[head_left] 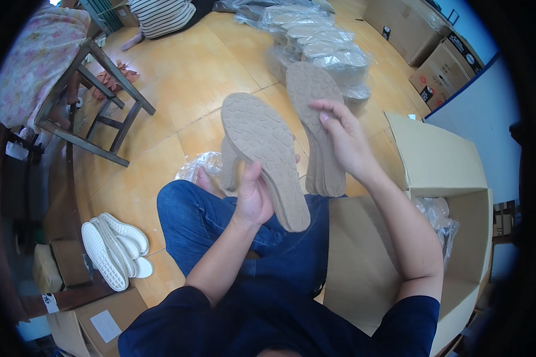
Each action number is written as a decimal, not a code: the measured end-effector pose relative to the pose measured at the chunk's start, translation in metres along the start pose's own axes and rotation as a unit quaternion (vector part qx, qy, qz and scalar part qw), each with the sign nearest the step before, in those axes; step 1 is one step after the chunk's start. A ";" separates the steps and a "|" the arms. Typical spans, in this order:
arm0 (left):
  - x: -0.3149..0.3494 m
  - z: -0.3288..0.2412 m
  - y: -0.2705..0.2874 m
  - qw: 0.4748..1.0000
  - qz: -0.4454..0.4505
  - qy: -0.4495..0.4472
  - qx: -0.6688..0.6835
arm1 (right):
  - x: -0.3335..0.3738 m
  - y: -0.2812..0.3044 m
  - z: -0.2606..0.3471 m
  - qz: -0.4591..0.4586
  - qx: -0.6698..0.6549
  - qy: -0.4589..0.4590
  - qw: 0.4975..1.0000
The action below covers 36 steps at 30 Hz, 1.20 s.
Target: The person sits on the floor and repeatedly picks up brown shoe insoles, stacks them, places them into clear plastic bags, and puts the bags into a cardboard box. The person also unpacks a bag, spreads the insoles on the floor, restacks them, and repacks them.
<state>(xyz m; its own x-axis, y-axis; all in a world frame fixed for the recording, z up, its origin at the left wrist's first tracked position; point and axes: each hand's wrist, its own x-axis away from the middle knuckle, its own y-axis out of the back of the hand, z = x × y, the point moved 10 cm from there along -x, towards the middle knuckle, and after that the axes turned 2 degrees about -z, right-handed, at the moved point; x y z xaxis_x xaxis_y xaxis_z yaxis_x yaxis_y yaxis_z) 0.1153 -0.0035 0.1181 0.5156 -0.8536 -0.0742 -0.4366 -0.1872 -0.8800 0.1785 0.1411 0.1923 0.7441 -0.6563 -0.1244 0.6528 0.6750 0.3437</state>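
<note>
Navy short-sleeved cotton-look shirt (268,321) fills the bottom edge, nearest the cam. Its wearer sits on an orange-tan tiled floor (167,59). At R, an open brown cardboard box (363,256) w/ flaps out holds clear plastic wrapping. Blue denim jeans (190,208) are bent at the knee, lower ctr. Upper L: a dark wooden stool (113,122). Top ctr: beige pieces bagged in clear plastic (333,50), in a row. Mid-pic, side by side above the lap, are two stacks of sole-shaped, textured beige sheets: L stack (262,137) tilted, R stack (315,83) more upright. White ridged shoe soles (110,250) lie on the floor at L. L hand (256,199) pinches its stack, thumb on the face, fingers mostly behind. R hand (342,134) has bent fingertips on the other stack; can't tell how firmly it's closed.
</note>
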 end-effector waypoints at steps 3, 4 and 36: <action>0.005 0.001 -0.001 0.999 -0.015 0.007 -0.039 | 0.010 -0.013 0.006 0.027 0.036 0.007 0.999; 0.007 0.001 -0.001 0.999 -0.020 0.008 -0.034 | 0.017 -0.019 0.008 0.036 0.032 0.019 0.999; 0.010 -0.016 -0.001 0.991 -0.073 -0.062 -0.093 | 0.028 -0.029 0.014 0.031 0.036 0.056 0.997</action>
<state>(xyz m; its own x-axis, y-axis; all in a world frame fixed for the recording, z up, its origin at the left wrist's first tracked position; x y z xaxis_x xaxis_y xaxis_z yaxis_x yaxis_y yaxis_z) 0.1090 -0.0197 0.1258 0.6649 -0.7467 -0.0191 -0.4722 -0.4003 -0.7853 0.1785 0.0985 0.1915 0.7965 -0.5694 -0.2035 0.5964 0.6843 0.4196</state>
